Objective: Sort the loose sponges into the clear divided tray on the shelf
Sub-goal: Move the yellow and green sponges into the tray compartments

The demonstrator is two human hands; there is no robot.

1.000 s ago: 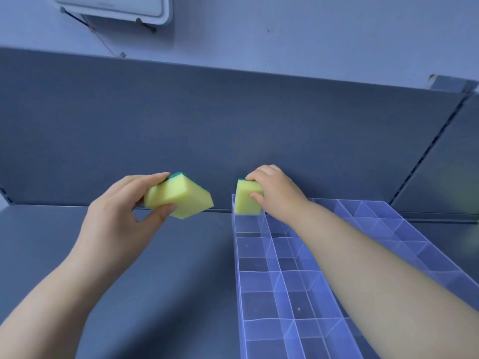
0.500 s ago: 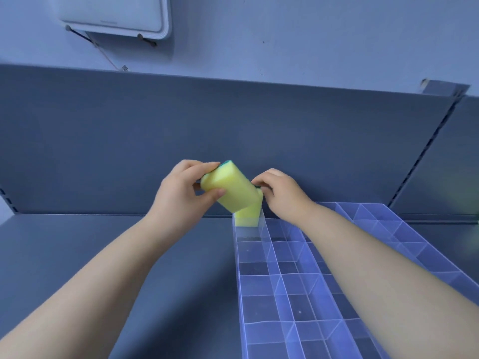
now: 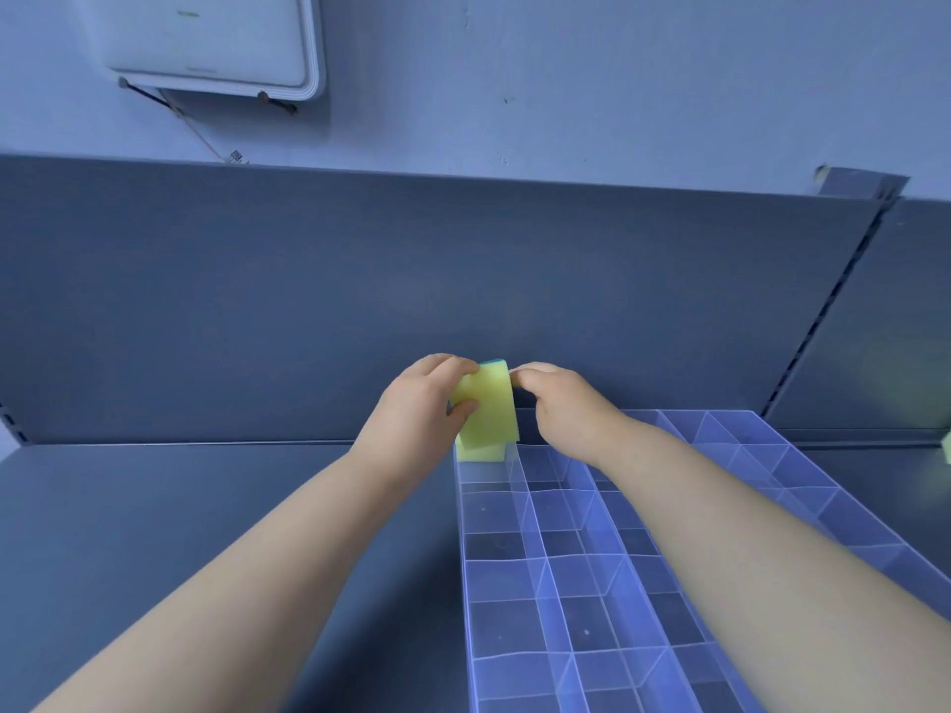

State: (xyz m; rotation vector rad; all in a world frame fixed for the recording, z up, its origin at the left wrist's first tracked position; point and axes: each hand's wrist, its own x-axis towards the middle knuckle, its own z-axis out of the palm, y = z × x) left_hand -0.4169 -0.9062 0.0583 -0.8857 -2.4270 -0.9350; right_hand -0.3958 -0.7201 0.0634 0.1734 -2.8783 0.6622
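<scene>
A clear divided tray (image 3: 607, 568) lies on the grey shelf, right of centre. My left hand (image 3: 417, 414) grips a yellow sponge with a green backing (image 3: 489, 409), held upright over the tray's far left corner compartment. A second yellow sponge (image 3: 478, 451) sits in that compartment, mostly hidden beneath the held one. My right hand (image 3: 563, 409) is just right of the held sponge, its fingertips touching the sponge's upper right edge; whether it holds anything is hidden.
The grey shelf floor (image 3: 206, 532) stretches left of the tray. A grey back panel (image 3: 360, 301) rises right behind the hands. A slotted upright (image 3: 818, 321) stands at the right. A pale green object (image 3: 946, 447) shows at the right edge.
My right hand lowered its sponge into the far left corner compartment and released it. My left hand carried its sponge right, tipping it upright over that same compartment.
</scene>
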